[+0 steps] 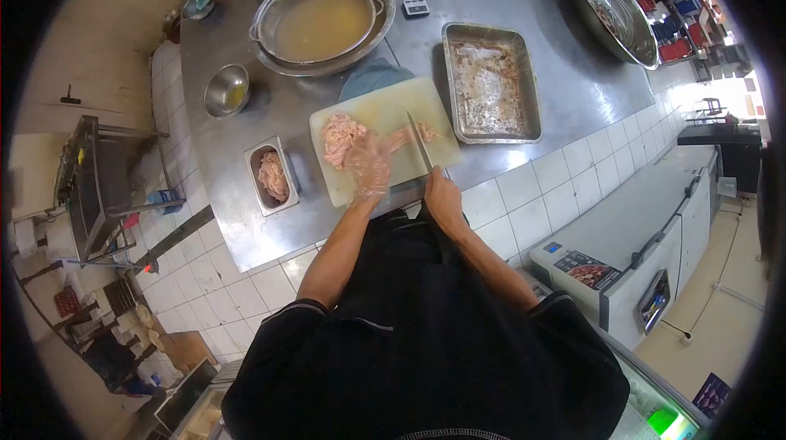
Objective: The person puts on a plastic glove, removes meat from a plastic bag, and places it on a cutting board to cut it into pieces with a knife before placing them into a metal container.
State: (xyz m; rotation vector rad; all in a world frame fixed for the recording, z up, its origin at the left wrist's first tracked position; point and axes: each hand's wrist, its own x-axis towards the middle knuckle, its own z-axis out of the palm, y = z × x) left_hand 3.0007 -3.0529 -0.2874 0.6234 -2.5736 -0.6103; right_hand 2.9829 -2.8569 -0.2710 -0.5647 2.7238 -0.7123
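Observation:
My right hand (443, 198) is closed round the handle of a knife (419, 142), whose blade lies across a strip of raw meat (399, 139) on the pale cutting board (332, 186). My left hand (368, 170), in a clear plastic glove and slightly blurred, has its fingers on the near end of that strip. A heap of pale pink raw meat (338, 135) lies on the board just left of it. More raw meat (273, 176) fills part of a small rectangular steel container (284, 204) left of the board.
A stained metal tray (491, 88) lies right of the board. Behind stand a large pot of cloudy liquid (319, 24), a small steel bowl (227, 90) and a little digital device (416, 8). A wide bowl with a whisk (618, 18) sits far right, above a chest freezer (622, 219).

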